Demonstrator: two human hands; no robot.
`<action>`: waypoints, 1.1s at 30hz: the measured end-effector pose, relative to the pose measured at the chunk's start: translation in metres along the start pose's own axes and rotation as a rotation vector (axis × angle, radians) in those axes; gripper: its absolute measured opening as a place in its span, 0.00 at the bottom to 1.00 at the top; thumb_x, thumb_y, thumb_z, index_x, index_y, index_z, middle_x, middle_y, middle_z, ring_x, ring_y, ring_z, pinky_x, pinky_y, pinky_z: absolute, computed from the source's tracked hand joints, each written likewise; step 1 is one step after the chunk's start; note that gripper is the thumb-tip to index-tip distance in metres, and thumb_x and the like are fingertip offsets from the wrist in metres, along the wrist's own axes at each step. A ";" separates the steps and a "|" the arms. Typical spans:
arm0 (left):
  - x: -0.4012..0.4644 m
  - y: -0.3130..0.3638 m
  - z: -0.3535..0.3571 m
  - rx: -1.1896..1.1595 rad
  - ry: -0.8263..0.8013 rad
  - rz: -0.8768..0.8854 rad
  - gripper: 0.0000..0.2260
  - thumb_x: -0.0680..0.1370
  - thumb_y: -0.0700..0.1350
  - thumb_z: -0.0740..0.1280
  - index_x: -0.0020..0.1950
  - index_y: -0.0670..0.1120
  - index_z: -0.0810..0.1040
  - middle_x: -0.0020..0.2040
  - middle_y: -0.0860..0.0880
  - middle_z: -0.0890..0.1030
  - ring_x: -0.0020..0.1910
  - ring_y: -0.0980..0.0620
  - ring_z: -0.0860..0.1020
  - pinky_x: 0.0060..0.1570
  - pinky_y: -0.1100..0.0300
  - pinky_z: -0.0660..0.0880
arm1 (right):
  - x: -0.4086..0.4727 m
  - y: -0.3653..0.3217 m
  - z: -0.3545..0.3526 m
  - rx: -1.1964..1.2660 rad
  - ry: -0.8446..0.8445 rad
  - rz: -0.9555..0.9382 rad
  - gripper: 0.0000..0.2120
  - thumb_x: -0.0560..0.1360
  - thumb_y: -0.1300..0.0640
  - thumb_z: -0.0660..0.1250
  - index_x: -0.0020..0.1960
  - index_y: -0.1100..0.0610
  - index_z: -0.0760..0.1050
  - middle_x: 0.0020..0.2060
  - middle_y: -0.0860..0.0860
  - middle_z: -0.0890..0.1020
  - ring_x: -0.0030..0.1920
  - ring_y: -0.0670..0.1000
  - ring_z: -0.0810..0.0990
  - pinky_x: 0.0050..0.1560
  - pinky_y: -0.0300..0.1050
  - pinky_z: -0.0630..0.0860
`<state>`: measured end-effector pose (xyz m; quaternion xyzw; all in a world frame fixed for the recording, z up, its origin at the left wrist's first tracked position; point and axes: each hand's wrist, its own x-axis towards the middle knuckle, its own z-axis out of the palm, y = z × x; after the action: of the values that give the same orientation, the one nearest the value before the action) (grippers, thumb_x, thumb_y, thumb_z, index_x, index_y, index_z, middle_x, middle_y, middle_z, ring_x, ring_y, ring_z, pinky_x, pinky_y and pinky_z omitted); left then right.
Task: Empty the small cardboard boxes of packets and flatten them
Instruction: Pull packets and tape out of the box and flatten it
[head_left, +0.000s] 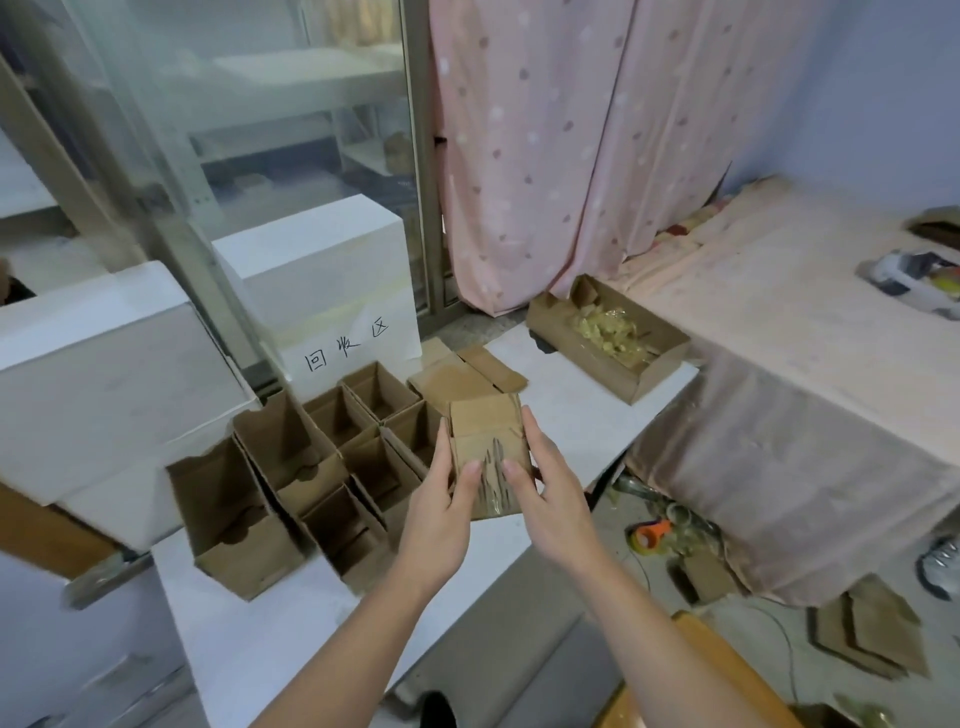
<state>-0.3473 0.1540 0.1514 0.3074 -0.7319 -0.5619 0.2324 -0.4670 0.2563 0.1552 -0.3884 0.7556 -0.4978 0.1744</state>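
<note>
Small creased cardboard box (488, 457), tape-streaked, gripped between left hand (441, 499) and right hand (545, 488)

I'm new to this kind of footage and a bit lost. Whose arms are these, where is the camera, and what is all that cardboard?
There is no machine here: the arms belong to a person wearing one wide-angle camera on the head, looking forward and down. That is the only view.

The left hand and right hand hold a small cardboard box between them above a white table, fingers pressed against its front.

On the table, to the left, stands a cluster of open empty boxes. Behind the held box lie flattened boxes. Further right, a longer open box holds yellowish packets. A white container carries a handwritten label.

To the right is a cloth-covered surface.
</note>
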 end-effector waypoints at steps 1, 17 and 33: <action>0.011 -0.002 0.002 0.005 -0.003 -0.006 0.28 0.86 0.59 0.59 0.83 0.67 0.51 0.67 0.69 0.77 0.66 0.67 0.77 0.69 0.58 0.74 | 0.010 0.005 0.000 0.019 -0.001 0.012 0.28 0.85 0.48 0.60 0.77 0.31 0.49 0.75 0.33 0.64 0.74 0.33 0.61 0.75 0.43 0.65; 0.176 -0.014 0.034 -0.044 -0.077 -0.071 0.31 0.86 0.56 0.62 0.84 0.65 0.49 0.71 0.66 0.76 0.68 0.67 0.74 0.69 0.64 0.70 | 0.160 0.051 -0.024 0.161 0.049 0.164 0.30 0.84 0.52 0.64 0.80 0.38 0.56 0.70 0.36 0.74 0.69 0.36 0.73 0.69 0.41 0.73; 0.285 0.006 0.110 -0.097 0.143 -0.143 0.42 0.79 0.53 0.75 0.80 0.67 0.47 0.69 0.77 0.71 0.72 0.66 0.72 0.69 0.63 0.71 | 0.337 0.116 -0.090 0.292 -0.294 0.085 0.27 0.83 0.59 0.65 0.78 0.41 0.64 0.60 0.39 0.82 0.60 0.38 0.81 0.54 0.33 0.77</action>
<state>-0.6244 0.0272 0.1270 0.3865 -0.6614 -0.5887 0.2580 -0.7879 0.0793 0.1332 -0.3951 0.6577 -0.5320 0.3581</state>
